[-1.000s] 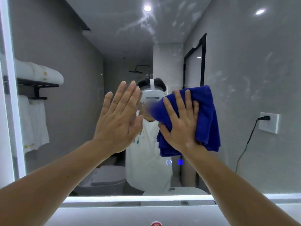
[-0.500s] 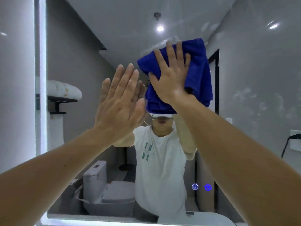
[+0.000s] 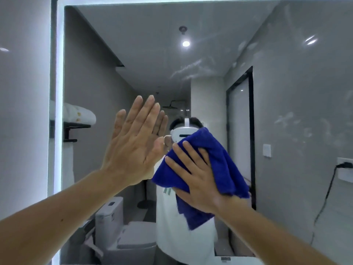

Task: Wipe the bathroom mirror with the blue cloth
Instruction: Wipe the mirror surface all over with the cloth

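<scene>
The bathroom mirror [image 3: 286,73] fills the view, with a lit strip along its left and top edges. Smears show on its upper right glass. My right hand [image 3: 198,178] presses the bunched blue cloth [image 3: 219,161] flat against the glass at centre, fingers spread and straight. My left hand [image 3: 133,146] lies flat on the glass just left of the cloth, fingers straight and together, holding nothing. The cloth hides part of the reflected person behind it.
The reflection shows a person in a white shirt, a toilet [image 3: 122,230], a towel shelf [image 3: 78,119], a black-framed door [image 3: 240,131] and a wall socket [image 3: 343,169] with a plugged cable. A grey wall [image 3: 23,111] borders the mirror's left edge.
My right hand swept the cloth up to the mirror's upper middle, then back down to centre. The view tilted up, then partly back. My left hand stayed flat on the glass.
</scene>
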A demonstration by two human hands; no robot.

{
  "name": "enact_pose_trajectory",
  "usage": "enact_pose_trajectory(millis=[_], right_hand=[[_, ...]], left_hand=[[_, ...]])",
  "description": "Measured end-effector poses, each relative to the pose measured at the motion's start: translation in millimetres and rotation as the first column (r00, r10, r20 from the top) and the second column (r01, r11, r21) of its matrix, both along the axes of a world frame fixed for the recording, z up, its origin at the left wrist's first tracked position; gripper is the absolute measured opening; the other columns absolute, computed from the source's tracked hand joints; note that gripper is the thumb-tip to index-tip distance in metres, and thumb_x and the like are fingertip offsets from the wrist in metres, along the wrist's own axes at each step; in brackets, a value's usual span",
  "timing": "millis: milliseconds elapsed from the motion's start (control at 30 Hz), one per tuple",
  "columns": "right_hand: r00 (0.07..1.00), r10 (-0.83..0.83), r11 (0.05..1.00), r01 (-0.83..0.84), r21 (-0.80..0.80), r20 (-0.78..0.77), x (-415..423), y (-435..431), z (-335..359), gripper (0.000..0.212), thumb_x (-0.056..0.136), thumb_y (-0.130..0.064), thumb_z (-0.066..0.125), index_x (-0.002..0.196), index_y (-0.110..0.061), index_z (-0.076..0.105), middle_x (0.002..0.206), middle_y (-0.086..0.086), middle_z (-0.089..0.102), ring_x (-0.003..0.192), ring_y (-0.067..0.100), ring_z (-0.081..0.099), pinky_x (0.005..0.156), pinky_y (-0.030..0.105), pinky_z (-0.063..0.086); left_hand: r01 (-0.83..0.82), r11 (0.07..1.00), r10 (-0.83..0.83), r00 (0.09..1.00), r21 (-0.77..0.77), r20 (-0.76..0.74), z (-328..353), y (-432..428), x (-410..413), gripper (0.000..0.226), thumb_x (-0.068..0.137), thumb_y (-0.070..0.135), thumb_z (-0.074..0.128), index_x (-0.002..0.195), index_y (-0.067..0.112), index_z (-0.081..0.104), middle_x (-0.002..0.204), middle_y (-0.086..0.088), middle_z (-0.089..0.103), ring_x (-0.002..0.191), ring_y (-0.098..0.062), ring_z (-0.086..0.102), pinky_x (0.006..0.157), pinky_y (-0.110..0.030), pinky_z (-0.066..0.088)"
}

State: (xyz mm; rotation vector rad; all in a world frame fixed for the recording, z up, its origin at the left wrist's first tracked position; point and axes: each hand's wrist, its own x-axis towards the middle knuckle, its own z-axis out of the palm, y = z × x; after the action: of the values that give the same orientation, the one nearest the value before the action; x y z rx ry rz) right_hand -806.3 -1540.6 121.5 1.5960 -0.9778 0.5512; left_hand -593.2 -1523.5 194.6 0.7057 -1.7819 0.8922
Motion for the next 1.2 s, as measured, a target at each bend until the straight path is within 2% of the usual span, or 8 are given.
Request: enact_pose_trajectory(millis=[67, 300, 567, 700, 833, 933, 1067, 1200], right_hand=[[1.000, 0.003, 1.000, -0.003, -0.001, -0.018, -13.9, 3.5, 35.5, 0.067, 0.095, -0.053, 0.043, 0.154, -0.027, 0.026, 0.163, 0.003, 0.012, 0.151, 0.028, 0.004, 0.120, 0.051, 0.000], [0.948, -0.084, 0.992, 0.109, -0.064, 0.306, -25.4, 13.4, 170.9, 0.069, 0.096, -0.060, 0.030, 0.155, -0.031, 0.009, 0.164, 0.003, -0.003, 0.150, 0.026, -0.011, 0.115, 0.041, -0.018], [0.833, -0.069, 0.988, 0.133, -0.079, 0.549, 24.7, -1.0, 278.9, 0.072, 0.098, -0.059, 0.027, 0.156, -0.027, -0.001, 0.162, 0.008, -0.016, 0.147, 0.032, -0.021, 0.114, 0.052, -0.016], [0.770, -0.020, 0.982, 0.134, -0.131, 0.638, 54.7, -11.9, 282.9, 0.079, 0.098, -0.059, 0.028, 0.156, -0.017, -0.004, 0.161, 0.015, -0.019, 0.146, 0.036, -0.022, 0.112, 0.053, -0.019], [0.913, -0.022, 0.987, 0.084, -0.136, 0.408, 36.8, -7.6, 239.4, 0.078, 0.098, -0.059, 0.025, 0.155, -0.015, -0.005, 0.162, 0.011, -0.017, 0.147, 0.029, -0.020, 0.110, 0.045, -0.026], [0.948, -0.059, 0.994, 0.084, -0.069, 0.312, 9.9, -0.2, 198.8, 0.078, 0.099, -0.058, 0.025, 0.154, -0.019, -0.014, 0.160, 0.006, -0.024, 0.146, 0.023, -0.025, 0.109, 0.040, -0.030], [0.939, -0.104, 0.994, 0.109, 0.004, 0.327, -47.9, 18.1, 180.9, 0.077, 0.099, -0.058, 0.025, 0.145, -0.027, -0.028, 0.153, -0.002, -0.038, 0.142, 0.018, -0.035, 0.109, 0.036, -0.031], [0.886, -0.182, 0.982, 0.189, 0.025, 0.427, -89.8, 33.7, 196.4, 0.077, 0.095, -0.063, 0.015, 0.149, -0.026, -0.026, 0.155, 0.000, -0.037, 0.142, 0.019, -0.035, 0.109, 0.038, -0.029]], left_hand=[[-0.013, 1.000, 0.013, 1.000, -0.028, -0.001, 7.7, 0.4, 1.3, 0.067, 0.101, 0.046, 0.017, 0.155, 0.006, 0.020, 0.164, -0.008, 0.010, 0.152, -0.022, 0.004, 0.120, -0.055, 0.013], [-0.004, 0.996, 0.000, 0.999, -0.091, -0.043, 41.0, 0.5, -2.3, 0.065, 0.097, 0.038, 0.024, 0.154, 0.007, 0.023, 0.164, -0.005, 0.014, 0.152, -0.021, 0.006, 0.121, -0.051, 0.012], [-0.025, 0.996, 0.019, 0.998, -0.085, -0.067, 86.3, -1.1, 3.0, 0.068, 0.096, 0.043, 0.019, 0.157, 0.014, 0.016, 0.165, 0.000, 0.006, 0.152, -0.013, -0.004, 0.123, -0.042, -0.001], [0.021, 0.994, -0.036, 0.989, -0.106, -0.141, 104.9, 2.3, 3.8, 0.071, 0.094, 0.048, 0.015, 0.157, 0.017, 0.013, 0.165, 0.004, 0.005, 0.151, -0.009, -0.005, 0.122, -0.036, -0.005], [0.021, 0.994, -0.035, 0.991, -0.104, -0.132, 105.9, 10.5, -3.4, 0.071, 0.094, 0.048, 0.016, 0.157, 0.016, 0.012, 0.165, 0.004, 0.004, 0.151, -0.010, -0.005, 0.123, -0.039, -0.002], [0.017, 0.997, -0.026, 0.993, -0.077, -0.115, 99.1, 20.4, -11.6, 0.071, 0.094, 0.048, 0.015, 0.157, 0.016, 0.010, 0.165, 0.004, 0.001, 0.151, -0.009, -0.008, 0.123, -0.039, -0.003], [-0.018, 0.998, 0.014, 0.997, -0.056, -0.081, 87.2, 37.6, -15.4, 0.070, 0.095, 0.046, 0.017, 0.157, 0.016, 0.011, 0.165, 0.004, 0.001, 0.151, -0.009, -0.008, 0.123, -0.041, -0.002], [-0.046, 0.997, 0.043, 0.998, -0.056, -0.051, 83.3, 50.7, -11.8, 0.069, 0.096, 0.047, 0.016, 0.157, 0.017, 0.010, 0.165, 0.005, 0.001, 0.151, -0.008, -0.009, 0.123, -0.039, -0.004]])
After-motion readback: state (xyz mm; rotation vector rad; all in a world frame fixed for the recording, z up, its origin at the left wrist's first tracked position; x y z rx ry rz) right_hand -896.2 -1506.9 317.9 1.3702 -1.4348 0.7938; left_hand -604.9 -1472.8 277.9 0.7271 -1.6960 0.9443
